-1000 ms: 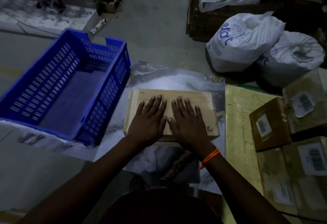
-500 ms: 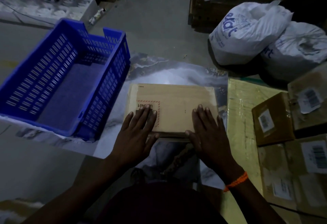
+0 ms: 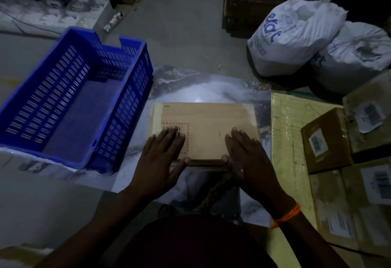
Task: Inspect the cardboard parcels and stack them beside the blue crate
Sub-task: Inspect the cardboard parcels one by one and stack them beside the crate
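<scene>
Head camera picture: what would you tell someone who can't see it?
A person's left hand and right hand lie flat on a cardboard parcel beside a blue crate. Labelled boxes and white sacks sit to the right.

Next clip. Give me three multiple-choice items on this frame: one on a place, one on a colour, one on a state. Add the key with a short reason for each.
1. Where does the flat parcel lie relative to the blue crate?
A. inside it
B. balanced on its rim
C. beside it, on the marbled sheet

2. What colour is the wristband on the right wrist?
A. orange
B. green
C. black

3. How do the left hand and right hand meet the parcel?
A. both grip and lift it
B. both lie flat on its top, fingers straight
C. neither touches it

Key:
1 C, the parcel sits on the sheet just outside the crate's wall.
2 A, the band shows bright orange.
3 B, both hands lie palm down by the parcel's near edge.
</scene>
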`<state>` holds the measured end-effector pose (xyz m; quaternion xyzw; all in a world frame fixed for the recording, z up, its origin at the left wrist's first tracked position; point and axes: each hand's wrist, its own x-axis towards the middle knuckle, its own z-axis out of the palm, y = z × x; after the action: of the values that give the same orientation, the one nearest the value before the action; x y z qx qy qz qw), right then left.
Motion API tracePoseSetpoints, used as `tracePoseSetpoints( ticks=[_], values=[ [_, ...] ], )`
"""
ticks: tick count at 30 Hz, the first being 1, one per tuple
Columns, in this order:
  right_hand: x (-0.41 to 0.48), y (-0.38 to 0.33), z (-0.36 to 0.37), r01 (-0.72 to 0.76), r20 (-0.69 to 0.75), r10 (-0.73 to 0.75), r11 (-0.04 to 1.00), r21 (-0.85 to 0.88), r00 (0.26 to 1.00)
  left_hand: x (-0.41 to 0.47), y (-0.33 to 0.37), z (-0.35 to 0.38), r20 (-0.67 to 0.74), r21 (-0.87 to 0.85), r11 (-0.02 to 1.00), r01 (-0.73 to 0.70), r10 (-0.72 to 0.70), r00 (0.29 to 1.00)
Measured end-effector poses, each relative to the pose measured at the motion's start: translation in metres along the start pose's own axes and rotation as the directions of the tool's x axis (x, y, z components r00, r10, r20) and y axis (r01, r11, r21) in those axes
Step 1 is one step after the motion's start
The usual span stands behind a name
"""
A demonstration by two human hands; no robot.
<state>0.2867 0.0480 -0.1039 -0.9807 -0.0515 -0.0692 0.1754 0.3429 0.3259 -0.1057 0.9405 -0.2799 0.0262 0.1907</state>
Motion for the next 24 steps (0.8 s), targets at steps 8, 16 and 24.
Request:
tracePoseSetpoints(
  ticks=[8,16,24],
  values=[
    [0.073,0.042,-0.026,-0.568,0.17,0.618,0.535,0.626,0.768,0.061,-0.036,-0.023,0.128,-0.558,0.693,0.456,-0.471,0.873],
    [0.083,0.03,-0.032,-0.49,0.143,0.639,0.407,0.771,0.756,0.072,-0.019,-0.029,0.149,-0.814,0.386,0.433,-0.582,0.799],
    [0.029,0.01,-0.005,-0.426,-0.005,0.772,0.357,0.831,0.636,0.032,-0.021,-0.02,0.197,-0.907,0.142,0.397,-0.69,0.696]
  ],
)
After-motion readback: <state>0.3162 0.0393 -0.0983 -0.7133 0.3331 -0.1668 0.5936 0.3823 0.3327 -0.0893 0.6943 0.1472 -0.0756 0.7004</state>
